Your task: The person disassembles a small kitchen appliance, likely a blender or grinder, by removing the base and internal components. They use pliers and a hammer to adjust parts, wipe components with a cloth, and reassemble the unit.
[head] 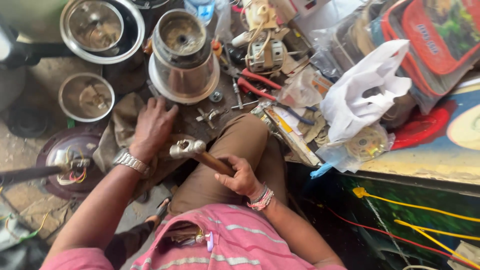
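Right hand (pixel 243 176) closed round the wooden handle of a hammer (pixel 197 152), fingers wrapped tight, metal head poised just beside the left hand (pixel 152 126). Left hand flat, fingers spread wide and gripping nothing, pressed on a dirty brown cloth (pixel 120 131) in front of the knee, near the base of an upturned steel mixer jar (pixel 184 55).

Likely trouble: hammer head so close to the left knuckles and wristwatch (pixel 131 161) that a glancing blow could land on the hand. Cloth underneath looks soft and rumpled, so whatever lies pinned there could slip or bounce sideways. Small loose parts nearby, a nut (pixel 216 95) and a blade-like fitting (pixel 209 116), could jump and get lost in the clutter. Red-handled pliers (pixel 257 85) within easy reach of a stray swing.

Containers: upturned mixer jar standing on its rim, underside showing a dusty drive coupling at the centre, inside hidden. Large steel jar (pixel 100 29) at the far left, open, blade hub at the bottom, otherwise apparently empty. Smaller steel jar (pixel 86 97) below it, open, also only a blade at the bottom. White plastic bag (pixel 365 85) to the right, crumpled, contents not visible. Clear bag (pixel 362 145) by the green painted edge, with a yellowish round disc inside.
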